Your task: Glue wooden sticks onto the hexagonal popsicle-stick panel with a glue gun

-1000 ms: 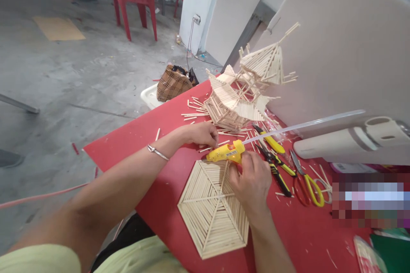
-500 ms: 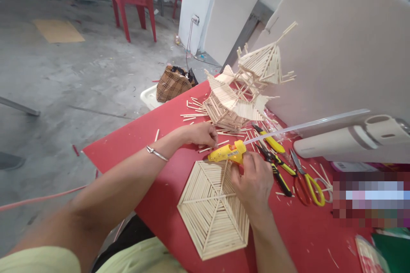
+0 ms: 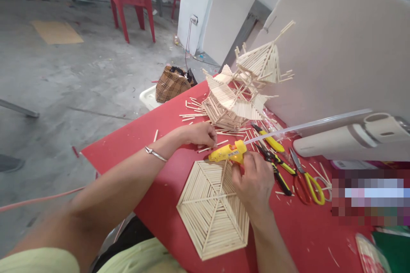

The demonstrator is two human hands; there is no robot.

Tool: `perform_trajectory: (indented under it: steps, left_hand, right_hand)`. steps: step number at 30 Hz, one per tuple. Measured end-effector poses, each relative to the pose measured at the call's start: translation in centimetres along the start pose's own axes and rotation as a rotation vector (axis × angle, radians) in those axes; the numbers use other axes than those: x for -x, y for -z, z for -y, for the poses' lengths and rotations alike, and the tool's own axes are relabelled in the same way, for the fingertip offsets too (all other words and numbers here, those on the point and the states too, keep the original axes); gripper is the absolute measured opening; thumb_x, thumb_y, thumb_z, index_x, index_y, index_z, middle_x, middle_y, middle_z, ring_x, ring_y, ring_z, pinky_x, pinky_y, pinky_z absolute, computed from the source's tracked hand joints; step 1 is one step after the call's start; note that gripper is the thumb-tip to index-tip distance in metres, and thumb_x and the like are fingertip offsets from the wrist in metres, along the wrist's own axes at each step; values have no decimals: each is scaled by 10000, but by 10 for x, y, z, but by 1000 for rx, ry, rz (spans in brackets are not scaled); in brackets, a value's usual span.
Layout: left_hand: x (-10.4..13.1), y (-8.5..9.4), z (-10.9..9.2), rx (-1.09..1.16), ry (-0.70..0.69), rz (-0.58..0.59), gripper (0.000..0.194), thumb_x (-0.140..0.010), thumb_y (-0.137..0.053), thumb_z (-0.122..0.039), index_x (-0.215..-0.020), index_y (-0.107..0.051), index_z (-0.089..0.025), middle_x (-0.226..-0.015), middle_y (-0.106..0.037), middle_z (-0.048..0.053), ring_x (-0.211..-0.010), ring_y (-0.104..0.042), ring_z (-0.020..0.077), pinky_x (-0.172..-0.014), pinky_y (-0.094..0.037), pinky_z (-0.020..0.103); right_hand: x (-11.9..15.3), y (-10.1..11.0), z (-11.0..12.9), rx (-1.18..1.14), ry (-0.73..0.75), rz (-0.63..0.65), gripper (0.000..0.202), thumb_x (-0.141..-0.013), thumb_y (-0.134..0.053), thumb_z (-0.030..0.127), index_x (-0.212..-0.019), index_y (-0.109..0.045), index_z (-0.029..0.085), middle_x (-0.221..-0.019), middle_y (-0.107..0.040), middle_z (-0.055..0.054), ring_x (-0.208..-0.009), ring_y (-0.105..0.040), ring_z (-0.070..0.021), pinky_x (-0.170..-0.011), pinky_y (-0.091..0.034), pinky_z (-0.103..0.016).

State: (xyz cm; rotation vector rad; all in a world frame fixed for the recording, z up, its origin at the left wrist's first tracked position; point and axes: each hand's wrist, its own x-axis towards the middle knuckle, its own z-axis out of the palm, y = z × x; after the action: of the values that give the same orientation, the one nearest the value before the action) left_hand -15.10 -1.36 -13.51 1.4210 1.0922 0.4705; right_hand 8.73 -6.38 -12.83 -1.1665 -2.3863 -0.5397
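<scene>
My right hand (image 3: 256, 179) is wrapped round the handle of a yellow glue gun (image 3: 228, 152), which has a long clear glue stick (image 3: 307, 124) out of its back. The gun's nozzle points left, over the top edge of a flat hexagonal panel of thin wooden sticks (image 3: 214, 213). Just beyond the nozzle, my left hand (image 3: 205, 135) is closed, its fingertips low over loose sticks; what they hold, if anything, is hidden. A silver bracelet (image 3: 155, 153) circles my left wrist.
A stick-built model (image 3: 237, 98) stands at the back of the red table (image 3: 121, 145). Cutters (image 3: 278, 175), a yellow knife (image 3: 272, 140) and scissors (image 3: 312, 187) lie to the right, near a pale tube (image 3: 333, 140). A plaid bag (image 3: 171, 86) sits beyond the table.
</scene>
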Motion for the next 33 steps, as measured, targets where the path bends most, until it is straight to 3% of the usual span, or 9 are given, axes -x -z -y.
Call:
perform_trajectory:
  steps: [33]
  left_hand:
    - [3, -1, -5, 58, 16, -11, 93, -735, -651, -129, -645, -635, -142, -458, -576, -28, -389, -485, 93, -430, -362, 218]
  right_hand:
    - [5, 1, -16, 46, -16, -43, 202, -868, -539, 173, -1067, -574, 165, -890, -648, -64, -813, -586, -219, -710, -381, -338]
